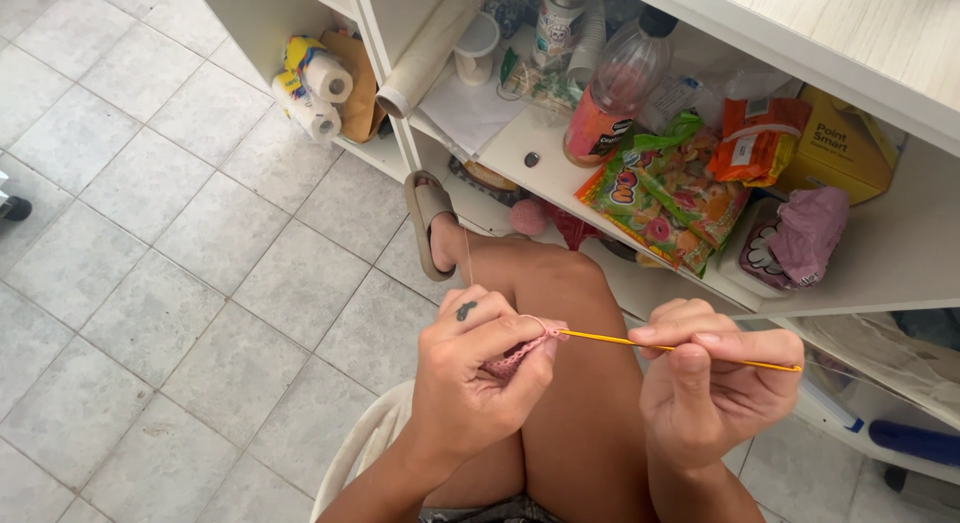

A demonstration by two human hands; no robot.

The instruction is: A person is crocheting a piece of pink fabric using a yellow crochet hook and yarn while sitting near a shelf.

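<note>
- While pinched between thumb and forefinger of the right hand (705,383), yellow crochet hook (680,350) held level, tip toward the left hand, back end jutting past the right knuckles.
- Right hand closed on the hook's shaft, other fingers curled under.
- Left hand (480,373) closed around a small pink crochet piece (520,355), thumb and forefinger gripping its upper edge; small dark tattoo on one finger.
- Hook tip touching the pink piece at the left fingertips, the two hands near one another, joined by the hook.
- Thin pale yarn strand (466,253) rising straight up from the left hand; far end cannot be made out.
- Under both hands, a bare bent leg (570,383), foot in a beige slide sandal (428,218) set on the grey tiled floor (150,233).
- White chair edge (365,448) below the left forearm.
- Beyond the knee, a white shelf unit (520,148) with open compartments.
- On its middle shelf: bright green and orange candy bag (665,198), orange snack packet (755,143), clear plastic bottle (615,93) with an orange label and dark cap, yellow carton (840,148), pink crumpled cloth (805,233) lying in a white tray.
- Further left in the shelves: white cup (475,48), long roll of pale paper (425,58) leaning on a divider, wrapped paper rolls (315,88) in the leftmost compartment.
- Pink ball (527,218) on the shelf just behind the knee.
</note>
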